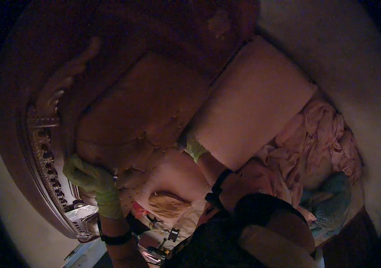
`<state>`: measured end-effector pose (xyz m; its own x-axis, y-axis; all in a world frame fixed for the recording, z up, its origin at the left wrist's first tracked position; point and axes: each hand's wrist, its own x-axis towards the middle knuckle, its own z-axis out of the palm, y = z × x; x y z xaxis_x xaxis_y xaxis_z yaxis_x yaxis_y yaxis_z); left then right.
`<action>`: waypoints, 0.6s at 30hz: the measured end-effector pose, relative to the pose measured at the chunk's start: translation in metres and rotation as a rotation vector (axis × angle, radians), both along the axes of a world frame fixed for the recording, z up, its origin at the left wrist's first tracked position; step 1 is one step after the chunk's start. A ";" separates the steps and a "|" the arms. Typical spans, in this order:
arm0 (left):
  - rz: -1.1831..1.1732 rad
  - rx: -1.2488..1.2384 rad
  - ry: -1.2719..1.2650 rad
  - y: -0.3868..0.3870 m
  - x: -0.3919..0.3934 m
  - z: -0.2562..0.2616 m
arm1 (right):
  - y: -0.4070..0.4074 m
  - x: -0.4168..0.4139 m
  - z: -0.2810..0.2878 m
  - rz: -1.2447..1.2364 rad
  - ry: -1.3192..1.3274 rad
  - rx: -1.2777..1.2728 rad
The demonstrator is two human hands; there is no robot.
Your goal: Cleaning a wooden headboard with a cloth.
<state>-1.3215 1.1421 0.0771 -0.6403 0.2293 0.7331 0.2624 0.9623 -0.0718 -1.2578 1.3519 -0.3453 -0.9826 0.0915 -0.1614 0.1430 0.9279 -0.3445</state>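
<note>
Both hands wear yellow-green gloves. My left hand (91, 179), its fingers bent, is at the near left edge of a brown pillow or cushion (137, 100); whether it grips the fabric is unclear. My right hand (195, 147) touches the lower left edge of a lighter, pinkish pillow (254, 104), its fingertips hidden in shadow between the two pillows. Wrinkled bedding (137, 160) spreads between my hands. Dark bands circle both wrists. The view is dim.
Carved dark wood (48, 160) of a bed frame curves along the left. Crumpled pink cloth (314, 134) and a teal cloth (328, 201) lie at right. A tan item (168, 204) and several small dark objects (173, 234) are near my body. A pale wall (355, 67) rises at upper right.
</note>
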 end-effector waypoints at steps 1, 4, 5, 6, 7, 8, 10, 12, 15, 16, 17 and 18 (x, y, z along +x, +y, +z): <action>-0.021 -0.035 0.009 -0.010 0.000 0.004 | -0.007 -0.001 0.004 0.011 0.000 -0.023; -0.051 -0.033 0.102 -0.015 -0.005 -0.007 | -0.004 0.006 0.004 0.022 -0.041 -0.073; -0.029 -0.049 0.156 -0.017 -0.002 -0.001 | -0.010 0.006 0.011 0.034 -0.046 -0.130; -0.032 -0.030 0.119 -0.016 -0.005 -0.003 | -0.003 0.008 0.011 0.022 -0.060 -0.161; -0.027 -0.013 0.079 -0.016 -0.006 -0.007 | 0.004 0.012 0.019 -0.017 -0.078 -0.235; -0.023 0.007 0.040 -0.015 -0.007 -0.009 | 0.014 0.013 0.026 -0.062 -0.079 -0.328; -0.093 0.001 0.090 0.007 -0.013 -0.007 | 0.044 0.016 0.048 -0.209 -0.056 -0.560; -0.106 -0.034 0.130 0.007 -0.010 0.007 | 0.054 0.013 0.086 -0.325 0.002 -0.867; -0.105 -0.051 0.126 -0.005 -0.003 0.003 | 0.085 0.000 0.166 -0.420 0.203 -1.217; -0.088 -0.062 0.109 -0.016 0.003 0.000 | 0.087 -0.009 0.194 -0.378 0.284 -1.250; -0.095 -0.057 0.098 -0.017 0.004 -0.003 | 0.096 -0.019 0.230 -0.333 0.387 -1.255; -0.110 -0.038 0.090 -0.007 -0.003 0.003 | 0.111 -0.031 0.273 -0.248 0.519 -1.180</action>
